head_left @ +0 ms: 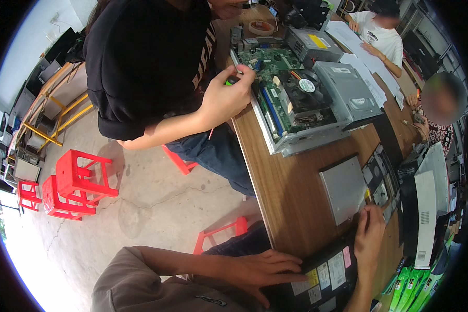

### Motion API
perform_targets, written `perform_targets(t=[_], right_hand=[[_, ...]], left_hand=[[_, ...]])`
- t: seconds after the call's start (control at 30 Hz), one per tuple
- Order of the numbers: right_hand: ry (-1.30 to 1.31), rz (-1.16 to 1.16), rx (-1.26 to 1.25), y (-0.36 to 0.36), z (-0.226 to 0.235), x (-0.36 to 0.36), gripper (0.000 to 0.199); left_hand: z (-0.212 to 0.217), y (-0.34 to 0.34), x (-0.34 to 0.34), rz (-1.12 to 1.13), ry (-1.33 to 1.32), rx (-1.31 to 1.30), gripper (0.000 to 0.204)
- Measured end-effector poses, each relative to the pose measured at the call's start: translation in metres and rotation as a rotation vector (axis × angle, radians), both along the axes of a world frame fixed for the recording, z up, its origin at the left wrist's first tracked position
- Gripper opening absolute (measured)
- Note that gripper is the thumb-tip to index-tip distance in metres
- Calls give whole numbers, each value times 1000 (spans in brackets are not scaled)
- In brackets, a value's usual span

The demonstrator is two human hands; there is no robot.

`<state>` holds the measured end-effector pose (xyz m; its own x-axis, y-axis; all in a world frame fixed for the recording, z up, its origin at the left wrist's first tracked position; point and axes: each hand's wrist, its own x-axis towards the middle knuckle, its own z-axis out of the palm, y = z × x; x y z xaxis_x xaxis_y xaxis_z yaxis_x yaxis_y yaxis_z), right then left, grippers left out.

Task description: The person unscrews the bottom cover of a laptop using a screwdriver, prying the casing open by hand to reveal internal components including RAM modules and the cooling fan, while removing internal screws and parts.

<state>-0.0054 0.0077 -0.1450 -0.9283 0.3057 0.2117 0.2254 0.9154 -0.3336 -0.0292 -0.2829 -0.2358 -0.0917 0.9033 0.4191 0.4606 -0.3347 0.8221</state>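
Note:
Flat across a black case (325,295) lies my left hand (268,270), its fingers spread and pressing on the top. Several white, yellow and pink labels (337,270) cover that case, which looks like the underside of a laptop. My right hand (370,223) is raised over the case's far right corner with fingertips pinched together. Something small and yellow (368,195) shows just beyond those fingertips; whether they grip it is unclear. A flat silver panel (343,188) lies on the wooden table just past the case, beside a grey-black frame (382,179) with cutouts.
Farther along the table (291,182) stands an opened desktop computer (275,99); a person in black (151,62) holds a green-black tool (232,80) at it. Two more people sit across. Green packets (413,286) lie at lower right. Red stools (83,174) stand on the floor.

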Motion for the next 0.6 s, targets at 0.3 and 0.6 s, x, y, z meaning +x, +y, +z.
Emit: perform_targets(t=[0.3, 0.6], right_hand=[[-11, -39, -21, 0, -1, -1, 17], [-54, -59, -30, 3, 1, -3, 18]], left_hand=[[-1, 0, -3, -46, 12, -67, 101], [-2, 2, -2, 9, 26, -1, 100]])
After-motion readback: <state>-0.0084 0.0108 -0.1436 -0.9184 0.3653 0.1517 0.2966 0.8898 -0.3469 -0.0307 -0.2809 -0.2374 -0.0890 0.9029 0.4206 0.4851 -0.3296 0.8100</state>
